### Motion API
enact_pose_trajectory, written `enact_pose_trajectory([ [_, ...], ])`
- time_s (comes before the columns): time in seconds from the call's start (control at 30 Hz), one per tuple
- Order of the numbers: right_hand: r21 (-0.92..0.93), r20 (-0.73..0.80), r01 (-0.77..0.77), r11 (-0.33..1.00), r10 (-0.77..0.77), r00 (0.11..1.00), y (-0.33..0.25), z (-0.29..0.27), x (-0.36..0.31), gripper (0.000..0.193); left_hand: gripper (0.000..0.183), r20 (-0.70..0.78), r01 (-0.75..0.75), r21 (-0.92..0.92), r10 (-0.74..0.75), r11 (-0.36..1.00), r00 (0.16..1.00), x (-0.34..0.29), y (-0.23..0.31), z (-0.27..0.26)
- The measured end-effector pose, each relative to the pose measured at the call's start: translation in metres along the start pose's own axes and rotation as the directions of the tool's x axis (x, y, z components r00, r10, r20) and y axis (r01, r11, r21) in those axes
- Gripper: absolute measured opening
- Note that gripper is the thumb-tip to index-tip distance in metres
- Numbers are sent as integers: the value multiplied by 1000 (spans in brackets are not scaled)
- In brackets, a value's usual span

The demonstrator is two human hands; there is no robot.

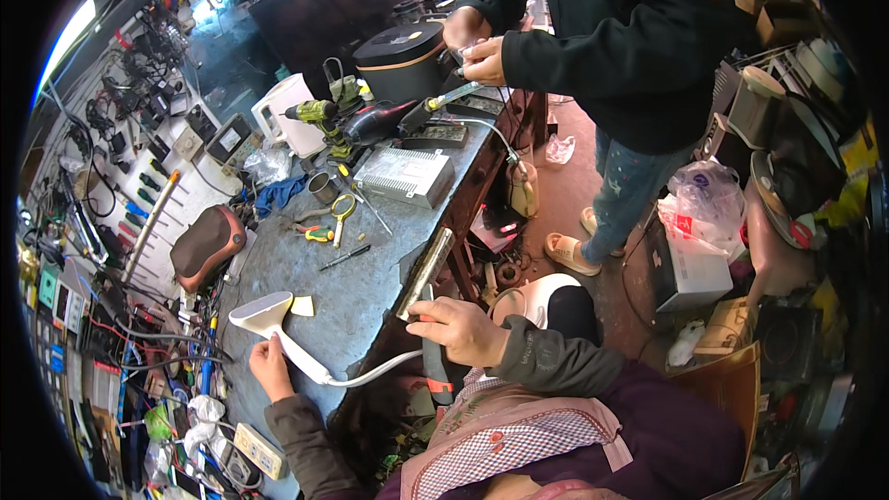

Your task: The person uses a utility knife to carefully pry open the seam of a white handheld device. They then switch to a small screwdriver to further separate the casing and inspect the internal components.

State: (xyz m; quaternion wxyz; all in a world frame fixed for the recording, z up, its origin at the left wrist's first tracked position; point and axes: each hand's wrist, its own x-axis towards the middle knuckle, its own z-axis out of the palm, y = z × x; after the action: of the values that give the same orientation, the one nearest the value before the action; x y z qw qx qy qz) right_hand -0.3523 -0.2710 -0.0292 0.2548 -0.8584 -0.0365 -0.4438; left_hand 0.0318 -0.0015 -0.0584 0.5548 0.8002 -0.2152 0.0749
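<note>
My left hand is closed on a white garment steamer head, which lies over the near part of the workbench. Its flared end points to the far left, and a pale hose runs from its handle toward my right hand. That hand is held at the bench's right edge with its fingers drawn together; what they hold, if anything, I cannot make out. Just below it stands a grey, black and orange-red thing, partly hidden. A small yellowish piece lies beside the steamer's flared end.
On the bench are a black pen, magnifying glass, pliers, silver metal box and green drill. A brown cushion-shaped massager and tangled cables border the left. Another person stands across, handling something small.
</note>
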Motion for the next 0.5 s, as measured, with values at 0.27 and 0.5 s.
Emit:
enact_pose_trajectory([
  [0.27, -84, 24, 7, 996, -5, 1000, 9, -42, -33, 29, 29, 524, 258, -296, -70, 920, 849, -185, 190, 76],
  [0.5, -70, 98, 43, 997, -36, 995, -7, -52, -36, 44, 55, 828, 393, -253, -12, 884, 560, -281, 188, 144],
])
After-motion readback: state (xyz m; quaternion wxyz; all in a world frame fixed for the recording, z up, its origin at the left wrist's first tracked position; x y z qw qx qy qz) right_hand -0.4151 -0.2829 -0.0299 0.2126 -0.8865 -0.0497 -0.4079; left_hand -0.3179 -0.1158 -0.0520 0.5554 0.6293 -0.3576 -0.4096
